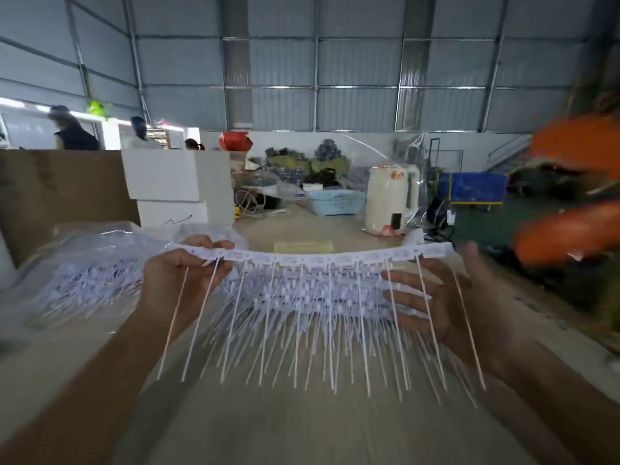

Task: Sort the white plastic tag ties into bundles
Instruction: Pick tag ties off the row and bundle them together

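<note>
Both hands, left hand [186, 275] and right hand [446, 297], fingers curled, grip a strip of tag ties [322, 260] by its ends above the stack of ties [302, 297], likely to be laid squarely on top next.

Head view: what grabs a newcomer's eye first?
The long white plastic strip of tag ties, stretched across the centre between the left hand and right hand, its thin tails hanging like a comb. Beneath lies a white pile of more ties; behind, right of centre, stands a cream electric kettle.
</note>
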The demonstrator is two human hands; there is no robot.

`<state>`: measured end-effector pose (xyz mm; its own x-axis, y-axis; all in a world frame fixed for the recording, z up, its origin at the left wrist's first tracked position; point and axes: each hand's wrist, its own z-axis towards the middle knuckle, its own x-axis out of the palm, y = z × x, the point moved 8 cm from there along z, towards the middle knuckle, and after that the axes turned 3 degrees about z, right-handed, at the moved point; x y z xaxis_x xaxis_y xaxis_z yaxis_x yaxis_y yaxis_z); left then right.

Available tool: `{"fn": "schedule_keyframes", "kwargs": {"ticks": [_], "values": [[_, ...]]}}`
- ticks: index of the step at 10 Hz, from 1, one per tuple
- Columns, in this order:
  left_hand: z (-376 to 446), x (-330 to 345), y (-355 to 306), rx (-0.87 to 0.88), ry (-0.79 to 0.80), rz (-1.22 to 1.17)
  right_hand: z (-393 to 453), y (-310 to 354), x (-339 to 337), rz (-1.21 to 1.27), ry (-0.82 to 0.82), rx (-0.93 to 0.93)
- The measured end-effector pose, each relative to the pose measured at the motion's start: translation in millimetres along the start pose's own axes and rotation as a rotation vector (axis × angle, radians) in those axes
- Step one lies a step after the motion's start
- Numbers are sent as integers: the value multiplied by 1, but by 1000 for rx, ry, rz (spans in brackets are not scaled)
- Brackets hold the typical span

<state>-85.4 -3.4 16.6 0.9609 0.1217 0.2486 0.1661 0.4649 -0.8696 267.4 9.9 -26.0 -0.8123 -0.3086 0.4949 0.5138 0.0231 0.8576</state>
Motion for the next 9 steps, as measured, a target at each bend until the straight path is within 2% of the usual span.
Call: {"fn": "schedule_keyframes", "kwargs": {"ticks": [1,2,3,4,5,6,7,8,9], "values": [[-2,-3,0,-38,25,21,-1,-2,-2,-101,-24,3],[2,-8,7,-158,48,1,-1,1,-11,-169,-133,-27],[7,-13,14,-206,67,-1,-3,3,-24,-199,-243,-33],[16,-23,8,-113,2,106,-3,2,-27,-207,-240,-22],[17,-26,-9,195,-114,598,-3,2,-27,-195,-221,-48],[0,14,-21,586,-78,1140,-4,-1,-25,-245,-216,-62],[-18,79,3,546,241,1081,-5,-4,-16,-324,-176,-64],[-42,152,31,555,561,1159,-6,-4,-13,-341,-151,-70],[-54,202,39,667,652,1230,-6,-5,-14,-403,-142,-67]]}}
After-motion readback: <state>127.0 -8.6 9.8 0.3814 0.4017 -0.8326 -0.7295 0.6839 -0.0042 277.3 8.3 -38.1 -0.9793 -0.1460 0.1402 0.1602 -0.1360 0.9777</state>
